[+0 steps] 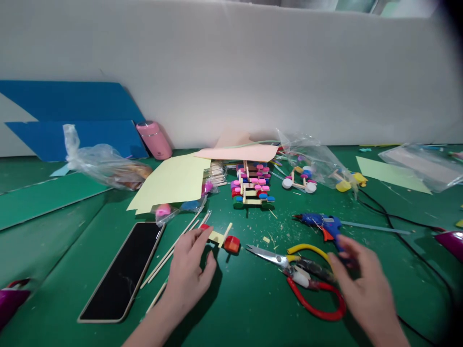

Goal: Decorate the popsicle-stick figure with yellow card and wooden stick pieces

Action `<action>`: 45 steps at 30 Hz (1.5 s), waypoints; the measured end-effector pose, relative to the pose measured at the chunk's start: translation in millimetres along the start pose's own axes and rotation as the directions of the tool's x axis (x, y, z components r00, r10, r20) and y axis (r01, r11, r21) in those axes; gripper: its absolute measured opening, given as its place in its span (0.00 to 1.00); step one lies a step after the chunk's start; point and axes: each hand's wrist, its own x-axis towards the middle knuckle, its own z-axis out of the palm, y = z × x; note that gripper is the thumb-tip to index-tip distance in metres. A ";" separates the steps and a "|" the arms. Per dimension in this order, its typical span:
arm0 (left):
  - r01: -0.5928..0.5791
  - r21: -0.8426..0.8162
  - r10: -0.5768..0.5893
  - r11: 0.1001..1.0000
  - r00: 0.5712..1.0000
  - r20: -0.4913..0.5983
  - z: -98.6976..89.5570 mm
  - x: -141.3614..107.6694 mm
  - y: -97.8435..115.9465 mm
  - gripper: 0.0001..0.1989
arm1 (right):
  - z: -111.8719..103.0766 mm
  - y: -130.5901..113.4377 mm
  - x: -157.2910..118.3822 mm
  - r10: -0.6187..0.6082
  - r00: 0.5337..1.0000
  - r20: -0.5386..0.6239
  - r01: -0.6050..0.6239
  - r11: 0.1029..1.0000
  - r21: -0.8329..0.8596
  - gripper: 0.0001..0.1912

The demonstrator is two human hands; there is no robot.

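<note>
Fingers of my left hand (193,265) are curled at the red left end of a small craft-stick car (216,237), with the thumb lower and apart. This car has a red-orange wheel (232,244) at its right end and a thin stick angled upward. My right hand (365,284) is at the handle of a blue glue gun (320,221); its fingers are blurred, so the grip is unclear. Scissors (269,255) with red and yellow handles lie between my hands, overlapping a dark-handled tool (314,270). Several similar stick cars (253,185) stand in a row farther back.
A phone (123,274) and wooden sticks (170,253) lie left. Behind are yellow paper (173,183), a plastic bag (104,164), a pink bottle (155,140) and a car with white wheels (299,180). A black cord (394,221) crosses the right side; a white partition (231,72) stands behind.
</note>
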 end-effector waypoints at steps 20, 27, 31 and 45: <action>-0.415 0.270 0.272 0.869 0.857 0.438 -2.4 46.8 -16.3 0.13 | 100.2 -123.8 20.5 -0.493 0.712 0.500 0.405 0.870 0.280 0.10; -0.400 0.251 0.261 0.881 0.855 0.448 -3.6 51.6 -13.9 0.10 | 56.7 -82.7 41.9 -0.284 0.937 0.202 0.215 0.927 0.308 0.14; -0.340 0.274 0.196 0.900 0.875 0.444 -6.6 51.3 -4.4 0.10 | 21.3 -39.7 32.1 -0.134 0.985 0.113 0.108 0.971 0.214 0.10; 0.082 0.357 -0.193 0.930 0.938 0.288 19.6 28.6 30.4 0.12 | -1.3 2.3 -10.9 -0.198 0.810 0.551 0.425 0.846 -0.321 0.21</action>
